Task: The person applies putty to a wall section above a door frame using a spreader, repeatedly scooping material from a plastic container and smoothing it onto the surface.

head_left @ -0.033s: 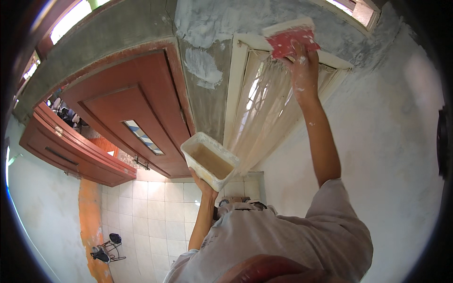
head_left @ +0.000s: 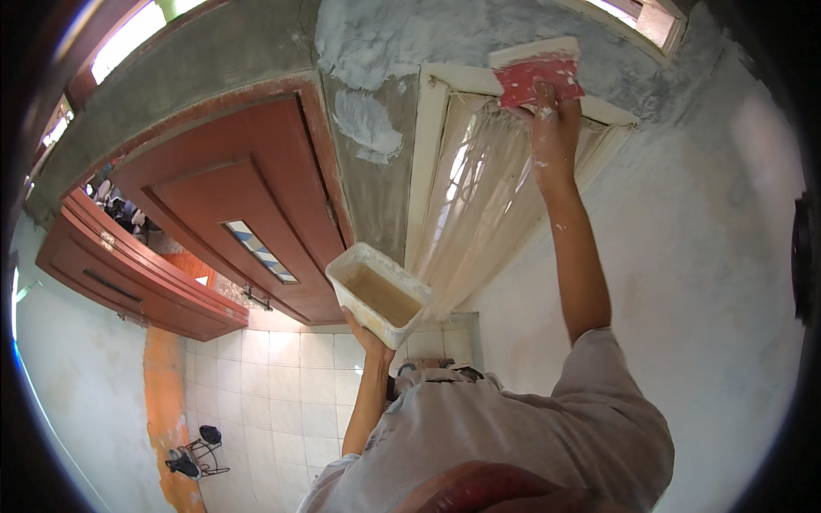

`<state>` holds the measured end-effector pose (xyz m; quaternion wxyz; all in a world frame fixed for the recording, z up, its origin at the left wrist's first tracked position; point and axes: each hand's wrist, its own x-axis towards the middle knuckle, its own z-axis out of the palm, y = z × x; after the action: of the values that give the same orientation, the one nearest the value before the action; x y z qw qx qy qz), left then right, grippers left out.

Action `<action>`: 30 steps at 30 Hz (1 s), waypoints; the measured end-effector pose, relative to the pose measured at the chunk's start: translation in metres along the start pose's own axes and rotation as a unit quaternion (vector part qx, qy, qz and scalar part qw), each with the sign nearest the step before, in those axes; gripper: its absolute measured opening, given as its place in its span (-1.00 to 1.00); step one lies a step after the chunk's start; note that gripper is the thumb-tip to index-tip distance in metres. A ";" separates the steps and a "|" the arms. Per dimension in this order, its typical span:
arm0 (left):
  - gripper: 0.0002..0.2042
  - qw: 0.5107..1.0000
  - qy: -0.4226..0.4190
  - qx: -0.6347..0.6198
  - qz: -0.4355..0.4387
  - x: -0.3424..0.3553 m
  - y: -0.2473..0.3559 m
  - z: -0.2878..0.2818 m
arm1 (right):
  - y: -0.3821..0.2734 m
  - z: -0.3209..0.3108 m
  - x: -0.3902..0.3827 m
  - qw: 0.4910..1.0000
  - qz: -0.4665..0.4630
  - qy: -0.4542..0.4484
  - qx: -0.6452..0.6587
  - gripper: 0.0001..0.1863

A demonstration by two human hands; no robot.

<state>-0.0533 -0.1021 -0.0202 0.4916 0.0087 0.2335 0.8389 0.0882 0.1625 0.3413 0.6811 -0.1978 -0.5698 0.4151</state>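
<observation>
My right hand (head_left: 554, 128) is raised at the upper right, fingers closed on a red scraper (head_left: 539, 79) with a pale, putty-smeared edge. The scraper lies against the grey wall (head_left: 385, 34), patched with pale putty, just over a white-framed window (head_left: 421, 154) with a sheer curtain (head_left: 466, 214). Flecks of white sit on that hand and forearm. Lower down at the centre, my left hand (head_left: 372, 340) grips a white rectangular plastic tub (head_left: 376, 295) by its side and underside, with a beige residue inside.
Two reddish-brown door leaves (head_left: 188, 214) are on the left, one partly open onto cluttered things. A small metal-framed stand (head_left: 209, 462) with dark items is on the tiled floor (head_left: 282, 393), beside an orange wall strip (head_left: 167, 385). A pale wall (head_left: 701, 282) rises on my right.
My right hand and the scraper have shifted slightly to the right and a little down. The tub in my left hand has moved very slightly down and left.
</observation>
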 end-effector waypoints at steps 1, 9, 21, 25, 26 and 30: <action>-0.21 1.000 0.001 -0.002 -0.001 0.001 0.000 -0.004 | 0.004 -0.011 0.006 0.990 -0.084 0.023 -0.113 -0.69; -0.20 0.998 0.027 0.047 0.026 -0.008 0.016 -0.009 | -0.014 -0.047 0.046 0.863 -0.241 0.167 -0.411 -0.77; -0.23 0.998 -0.009 0.050 0.041 0.010 0.012 0.002 | 0.038 0.138 0.013 0.825 -0.446 0.054 -0.343 -0.61; -0.23 0.999 -0.007 0.033 0.041 -0.001 0.017 0.024 | 0.057 0.199 -0.040 0.855 -0.423 -0.024 -0.299 -0.54; -0.23 0.999 -0.008 0.030 0.045 -0.005 0.017 0.022 | 0.064 0.203 -0.050 0.851 -0.411 -0.086 -0.315 -0.49; -0.23 0.995 0.040 0.040 0.081 -0.006 0.022 0.013 | 0.054 0.186 -0.045 0.830 -0.452 -0.177 -0.275 -0.32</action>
<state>-0.0653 -0.1109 0.0017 0.4117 0.0139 0.2847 0.8656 -0.1051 0.1199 0.3246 0.5975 -0.0211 -0.7970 -0.0850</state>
